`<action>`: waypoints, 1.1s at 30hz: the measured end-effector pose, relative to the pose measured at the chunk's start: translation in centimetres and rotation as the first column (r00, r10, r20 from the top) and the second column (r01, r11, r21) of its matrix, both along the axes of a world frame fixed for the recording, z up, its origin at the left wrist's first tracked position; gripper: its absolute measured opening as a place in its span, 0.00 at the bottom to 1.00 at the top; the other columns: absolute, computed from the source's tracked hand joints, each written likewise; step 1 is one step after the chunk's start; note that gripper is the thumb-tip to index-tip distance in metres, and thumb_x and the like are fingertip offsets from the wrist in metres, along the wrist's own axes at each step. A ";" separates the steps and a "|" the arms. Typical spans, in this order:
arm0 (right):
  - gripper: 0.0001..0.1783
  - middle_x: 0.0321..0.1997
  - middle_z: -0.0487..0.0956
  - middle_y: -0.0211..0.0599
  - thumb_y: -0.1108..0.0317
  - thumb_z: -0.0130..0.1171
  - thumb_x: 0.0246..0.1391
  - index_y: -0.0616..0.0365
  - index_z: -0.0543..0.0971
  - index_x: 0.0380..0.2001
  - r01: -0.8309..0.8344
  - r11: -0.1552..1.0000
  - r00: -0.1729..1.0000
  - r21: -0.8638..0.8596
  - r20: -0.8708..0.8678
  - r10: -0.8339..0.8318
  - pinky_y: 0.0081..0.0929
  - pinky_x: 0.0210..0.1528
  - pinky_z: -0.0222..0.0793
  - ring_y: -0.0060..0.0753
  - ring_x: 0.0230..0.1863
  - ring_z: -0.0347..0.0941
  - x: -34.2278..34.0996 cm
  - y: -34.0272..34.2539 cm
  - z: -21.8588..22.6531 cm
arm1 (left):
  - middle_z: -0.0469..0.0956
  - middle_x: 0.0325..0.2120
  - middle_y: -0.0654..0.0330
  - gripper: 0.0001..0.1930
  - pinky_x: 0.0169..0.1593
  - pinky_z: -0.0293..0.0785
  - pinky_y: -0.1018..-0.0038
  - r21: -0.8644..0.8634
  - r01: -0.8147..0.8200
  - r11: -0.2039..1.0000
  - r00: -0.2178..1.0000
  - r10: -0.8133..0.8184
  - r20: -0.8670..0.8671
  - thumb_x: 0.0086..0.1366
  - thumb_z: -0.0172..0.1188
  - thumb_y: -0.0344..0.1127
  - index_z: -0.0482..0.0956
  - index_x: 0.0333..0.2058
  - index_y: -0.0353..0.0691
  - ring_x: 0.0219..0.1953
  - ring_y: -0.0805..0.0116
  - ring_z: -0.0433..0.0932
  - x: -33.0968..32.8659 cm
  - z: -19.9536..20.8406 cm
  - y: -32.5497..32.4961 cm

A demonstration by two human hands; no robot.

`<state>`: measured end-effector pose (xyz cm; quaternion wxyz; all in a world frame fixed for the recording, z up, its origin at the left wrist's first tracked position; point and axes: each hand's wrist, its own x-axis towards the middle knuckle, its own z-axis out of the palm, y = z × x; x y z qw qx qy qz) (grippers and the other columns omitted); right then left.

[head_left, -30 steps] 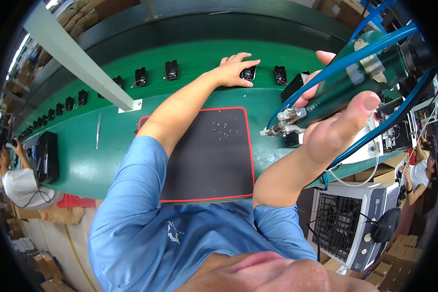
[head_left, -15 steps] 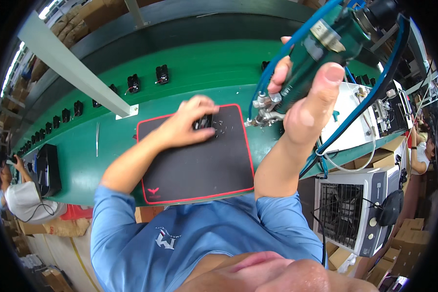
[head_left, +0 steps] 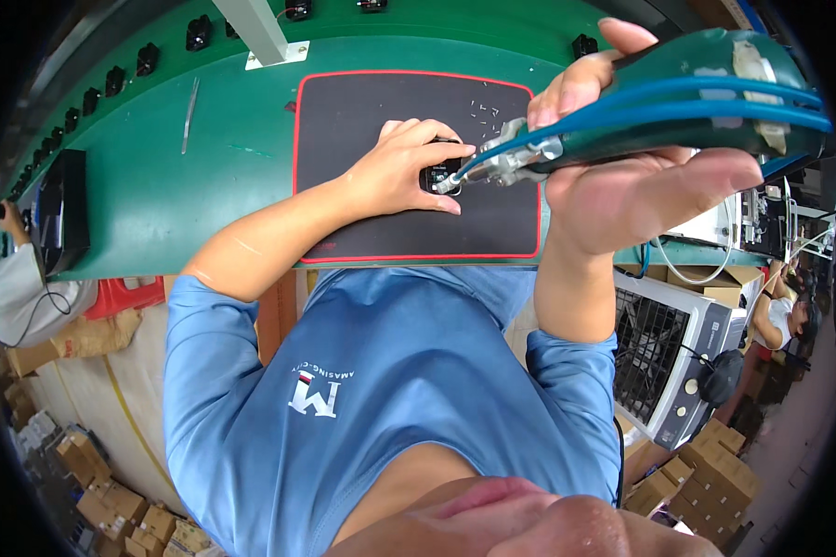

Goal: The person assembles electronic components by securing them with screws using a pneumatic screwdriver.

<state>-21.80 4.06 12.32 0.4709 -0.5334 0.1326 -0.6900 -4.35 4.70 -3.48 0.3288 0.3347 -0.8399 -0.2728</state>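
Shifted off the green belt onto a red-edged black mat, a black device is sitting clasped by the part-curled fingers of the left hand, while the right hand, thumb outstretched, is gripping a green tool, its metal tip over the device.

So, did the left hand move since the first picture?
Yes, toward the person: the left hand was beyond the red-edged mat; now it's over it.

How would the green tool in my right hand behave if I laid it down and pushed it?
The green tool would probably roll, its body looking rounded. Its metal fittings suggest a stiff, fairly heavy front end. The blue hoses along it might tug against the push.
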 end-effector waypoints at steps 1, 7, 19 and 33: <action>0.66 0.23 0.77 0.44 0.12 0.33 0.50 0.75 0.73 0.52 -0.003 1.000 1.000 0.007 -0.006 0.003 0.28 0.24 0.72 0.32 0.21 0.73 -0.1 0.1 -0.6 | 0.76 0.50 0.63 0.36 0.58 0.61 0.61 0.007 -0.003 1.000 1.000 0.003 -0.006 0.45 0.79 0.50 0.81 0.56 0.50 0.53 0.59 0.72 0.1 -0.1 0.2; 0.65 0.22 0.76 0.42 0.11 0.33 0.50 0.73 0.74 0.51 0.025 0.998 1.000 0.058 0.018 -0.026 0.28 0.24 0.72 0.33 0.20 0.72 0.3 1.4 -1.8 | 0.76 0.50 0.65 0.35 0.56 0.61 0.62 -0.048 0.006 0.999 1.000 -0.007 -0.009 0.46 0.80 0.49 0.82 0.55 0.51 0.52 0.60 0.72 -0.1 -0.6 0.2; 0.64 0.21 0.75 0.40 0.11 0.30 0.50 0.71 0.76 0.49 0.122 0.991 0.992 0.051 -0.033 -0.120 0.28 0.23 0.72 0.31 0.19 0.71 0.3 1.0 -2.7 | 0.76 0.50 0.65 0.33 0.58 0.60 0.62 -0.006 0.021 1.000 1.000 -0.021 -0.002 0.47 0.79 0.49 0.82 0.54 0.52 0.52 0.60 0.72 -0.2 -0.5 0.1; 0.65 0.23 0.76 0.40 0.11 0.29 0.50 0.71 0.75 0.52 0.101 0.992 0.994 0.073 -0.037 -0.099 0.27 0.25 0.72 0.30 0.21 0.71 0.3 1.0 -2.7 | 0.76 0.50 0.65 0.34 0.58 0.60 0.61 0.005 0.033 0.999 0.999 -0.033 -0.002 0.48 0.79 0.49 0.81 0.55 0.52 0.52 0.59 0.72 -0.2 -0.6 0.0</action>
